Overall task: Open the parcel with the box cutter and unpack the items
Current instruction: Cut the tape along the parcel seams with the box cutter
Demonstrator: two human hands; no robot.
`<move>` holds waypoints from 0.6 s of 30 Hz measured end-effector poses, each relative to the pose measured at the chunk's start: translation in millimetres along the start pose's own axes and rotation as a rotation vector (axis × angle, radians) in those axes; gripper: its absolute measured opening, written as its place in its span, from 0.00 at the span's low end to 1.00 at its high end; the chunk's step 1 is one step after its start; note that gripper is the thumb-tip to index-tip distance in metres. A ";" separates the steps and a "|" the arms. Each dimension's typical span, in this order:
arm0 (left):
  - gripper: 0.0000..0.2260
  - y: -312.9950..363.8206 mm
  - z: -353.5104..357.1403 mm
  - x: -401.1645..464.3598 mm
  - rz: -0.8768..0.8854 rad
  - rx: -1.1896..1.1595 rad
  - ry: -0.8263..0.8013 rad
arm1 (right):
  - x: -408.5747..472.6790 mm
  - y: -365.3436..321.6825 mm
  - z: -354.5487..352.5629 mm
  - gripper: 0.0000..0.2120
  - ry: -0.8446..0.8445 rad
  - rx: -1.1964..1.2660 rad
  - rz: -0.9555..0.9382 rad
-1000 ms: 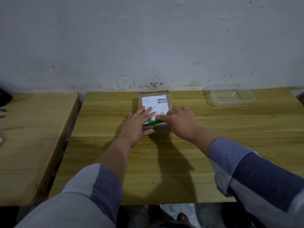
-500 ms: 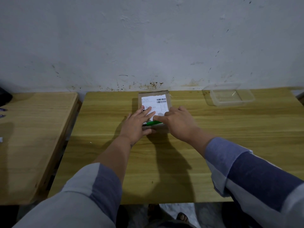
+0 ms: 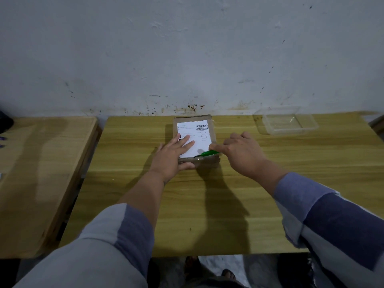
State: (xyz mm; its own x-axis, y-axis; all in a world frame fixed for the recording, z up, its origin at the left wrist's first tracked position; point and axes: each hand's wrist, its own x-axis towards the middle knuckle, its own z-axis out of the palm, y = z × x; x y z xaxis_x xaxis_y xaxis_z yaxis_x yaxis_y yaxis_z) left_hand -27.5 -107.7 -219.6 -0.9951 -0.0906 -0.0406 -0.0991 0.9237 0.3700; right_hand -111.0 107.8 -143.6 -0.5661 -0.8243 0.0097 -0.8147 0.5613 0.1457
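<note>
Parcel [image 3: 194,138] sits at back of table [image 3: 228,204], near wall. Your left hand [image 3: 171,157] lies spread flat on label. Your right hand [image 3: 242,152] pinches green box cutter [image 3: 206,154] at near edge. Press parcel down firm, cut slow and shallow, keep left fingers off blade path.

dim, bluish light; arms cast dark shadows; edges bend, slightly soft.

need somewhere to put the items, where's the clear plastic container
In the head view the clear plastic container sits empty at the far right of the table, against the wall, to the right of the parcel.
</note>
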 end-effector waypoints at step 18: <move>0.33 10.0 0.4 -2.0 -0.043 0.091 -0.026 | -33.9 31.2 10.5 0.31 -0.002 -0.002 0.127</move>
State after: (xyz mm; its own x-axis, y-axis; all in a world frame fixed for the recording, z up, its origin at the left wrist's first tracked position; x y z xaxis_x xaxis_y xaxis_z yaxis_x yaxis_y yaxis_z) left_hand -26.4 -98.1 -216.1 -0.9893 -0.1223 -0.0795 -0.1400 0.9492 0.2818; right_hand -118.5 154.0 -149.8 -0.6652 -0.7462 0.0265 -0.7359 0.6613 0.1455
